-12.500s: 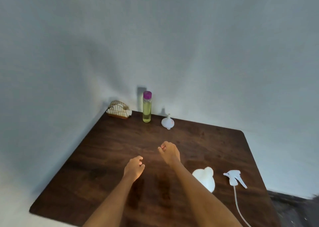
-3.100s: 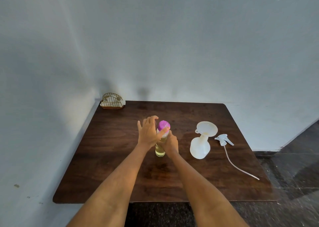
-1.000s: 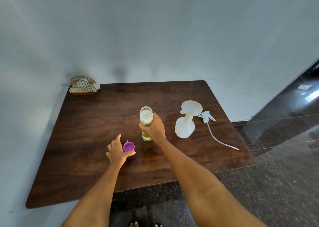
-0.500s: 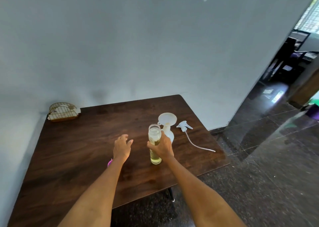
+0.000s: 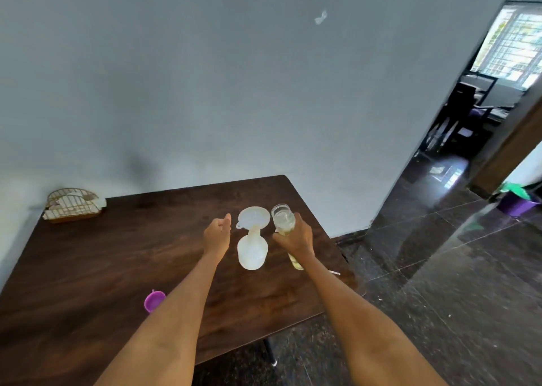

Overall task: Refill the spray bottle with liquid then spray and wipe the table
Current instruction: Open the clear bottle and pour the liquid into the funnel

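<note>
A white spray bottle stands uncapped on the dark wooden table, with a white funnel seated in its neck. My right hand grips an open clear bottle of yellow-green liquid, held just right of the funnel, its mouth about level with the funnel's rim. My left hand hovers open just left of the spray bottle, holding nothing. The purple cap lies on the table by my left forearm. The spray head is hidden behind my right arm; only the tip of its tube shows.
A wire napkin holder sits at the table's far left corner by the wall. The table's right edge drops to a dark tiled floor. A doorway opens at the right, with a purple bucket beyond.
My right hand has lifted the open bottle off the table and carried it right, beside the funnel. My left hand left the cap and moved up beside the spray bottle.
</note>
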The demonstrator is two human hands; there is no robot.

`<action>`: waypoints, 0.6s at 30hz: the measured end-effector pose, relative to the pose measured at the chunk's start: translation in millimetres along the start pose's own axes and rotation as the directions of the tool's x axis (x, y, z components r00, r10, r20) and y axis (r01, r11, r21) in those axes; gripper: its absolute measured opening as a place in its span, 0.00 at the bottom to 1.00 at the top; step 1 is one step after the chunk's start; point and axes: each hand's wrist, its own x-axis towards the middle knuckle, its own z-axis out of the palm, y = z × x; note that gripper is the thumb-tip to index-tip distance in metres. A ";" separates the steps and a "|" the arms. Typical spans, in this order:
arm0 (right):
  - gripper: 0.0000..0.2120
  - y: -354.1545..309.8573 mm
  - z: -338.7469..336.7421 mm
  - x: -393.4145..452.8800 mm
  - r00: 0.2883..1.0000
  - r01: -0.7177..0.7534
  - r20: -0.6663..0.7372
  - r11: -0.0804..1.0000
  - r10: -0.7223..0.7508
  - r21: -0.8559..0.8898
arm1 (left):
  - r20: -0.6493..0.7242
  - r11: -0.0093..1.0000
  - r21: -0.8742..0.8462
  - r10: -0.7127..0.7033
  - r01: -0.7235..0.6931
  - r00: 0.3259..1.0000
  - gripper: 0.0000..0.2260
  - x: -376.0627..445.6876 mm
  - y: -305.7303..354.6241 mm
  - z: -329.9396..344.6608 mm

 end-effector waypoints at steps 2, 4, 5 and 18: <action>0.23 5.9 -6.7 18.5 1.000 0.017 0.019 1.000 -0.017 -0.007 | -0.006 0.993 -0.094 -0.068 0.067 0.998 0.21 1.7 6.1 9.3; 0.23 9.9 -11.3 34.2 0.998 0.047 0.052 0.999 -0.047 -0.005 | -0.014 0.987 -0.123 -0.106 0.103 0.994 0.21 2.5 6.3 16.0; 0.23 11.7 -13.0 41.7 0.995 0.069 0.076 0.998 -0.069 -0.003 | -0.023 0.983 -0.138 -0.126 0.122 0.992 0.22 2.7 5.4 18.5; 0.22 15.8 -12.5 87.9 0.896 0.330 0.343 0.940 -0.282 -0.088 | -0.063 0.951 -0.186 -0.263 0.248 0.963 0.18 -7.4 16.1 33.5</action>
